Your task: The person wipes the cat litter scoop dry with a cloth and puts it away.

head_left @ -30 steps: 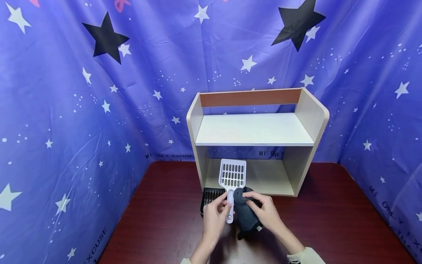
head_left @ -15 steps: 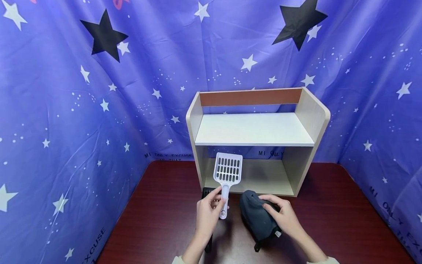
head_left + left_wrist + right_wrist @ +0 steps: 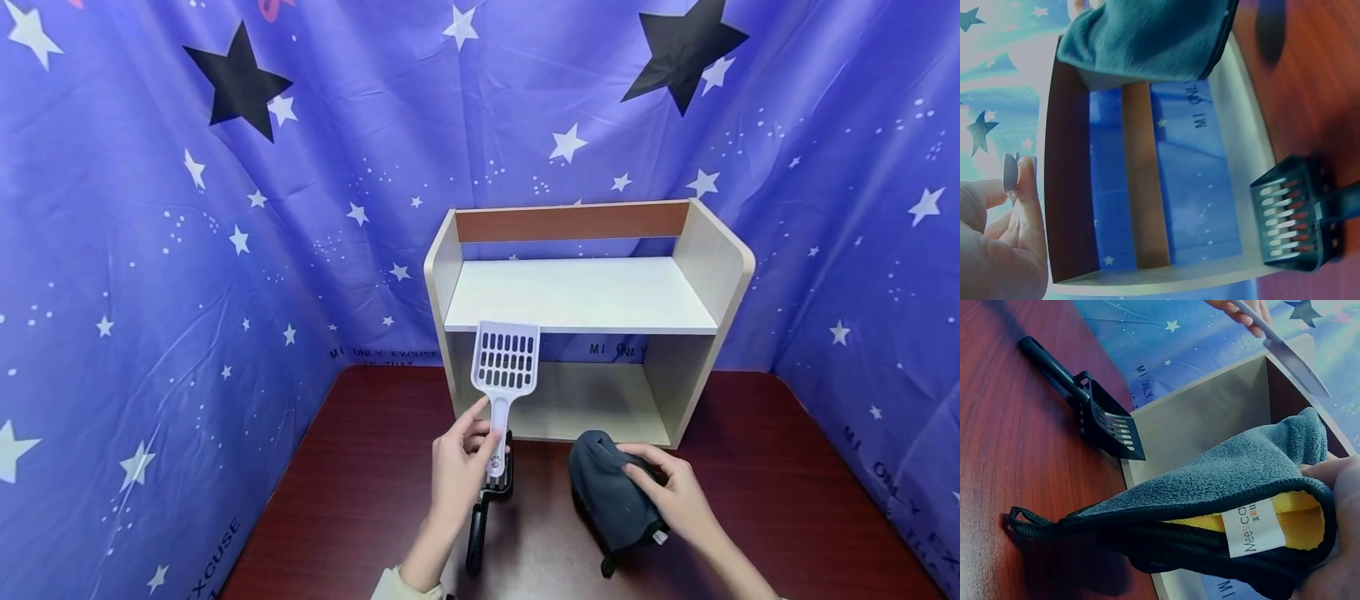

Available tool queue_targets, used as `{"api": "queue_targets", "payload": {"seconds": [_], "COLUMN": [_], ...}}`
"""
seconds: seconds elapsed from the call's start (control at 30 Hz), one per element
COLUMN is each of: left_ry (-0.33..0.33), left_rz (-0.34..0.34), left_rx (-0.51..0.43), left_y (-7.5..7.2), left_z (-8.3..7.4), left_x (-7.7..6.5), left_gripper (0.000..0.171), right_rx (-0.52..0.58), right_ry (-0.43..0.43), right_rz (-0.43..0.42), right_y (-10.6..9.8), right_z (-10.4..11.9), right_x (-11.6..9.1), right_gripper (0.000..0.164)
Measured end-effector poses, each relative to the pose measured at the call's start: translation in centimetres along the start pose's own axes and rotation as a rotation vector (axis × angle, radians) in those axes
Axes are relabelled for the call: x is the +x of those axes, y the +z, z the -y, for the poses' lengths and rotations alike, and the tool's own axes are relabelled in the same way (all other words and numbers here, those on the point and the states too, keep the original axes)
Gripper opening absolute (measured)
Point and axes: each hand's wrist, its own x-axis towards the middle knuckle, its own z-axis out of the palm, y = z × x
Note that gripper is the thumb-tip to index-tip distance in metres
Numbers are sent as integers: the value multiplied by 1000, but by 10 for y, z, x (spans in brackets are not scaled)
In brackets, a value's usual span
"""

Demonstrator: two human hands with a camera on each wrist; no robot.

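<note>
My left hand (image 3: 456,475) pinches the handle of a pale lavender litter scoop (image 3: 498,412) between thumb and fingers, its slotted head pointing up in front of the shelf. In the right wrist view this scoop (image 3: 1297,369) appears nearly edge-on. My right hand (image 3: 678,500) grips a folded dark grey towel (image 3: 609,490), held above the table. Its yellow inner side and white label (image 3: 1254,528) show in the right wrist view. A black litter scoop (image 3: 476,537) lies on the table below my left hand, partly hidden by it in the head view.
A two-level wooden shelf (image 3: 577,292) with a white middle board stands at the back of the dark red table (image 3: 787,492). Blue star-printed cloth (image 3: 360,150) hangs behind and along both sides.
My left hand has moved left and up with the lavender scoop. My right hand has carried the towel right, away from it. More of the black scoop now shows.
</note>
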Motion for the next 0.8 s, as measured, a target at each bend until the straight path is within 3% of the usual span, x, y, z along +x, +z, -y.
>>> {"api": "queue_targets", "payload": {"seconds": [0.3, 0.6, 0.8], "left_ry": [61, 54, -6], "left_rz": [-42, -72, -66], "left_rx": [5, -20, -82], "left_y": [-10, -16, -13], "left_z": [-12, -24, -31], "left_x": [30, 67, 97], "left_gripper": [47, 44, 46], "right_rx": [-9, -8, -10], "right_ry": [18, 37, 61], "right_rz": [-2, -10, -15], "right_y": [-5, -4, -6], "right_z": [-3, -4, -2], "right_x": [-5, -8, -7], "right_gripper": [26, 27, 26]}}
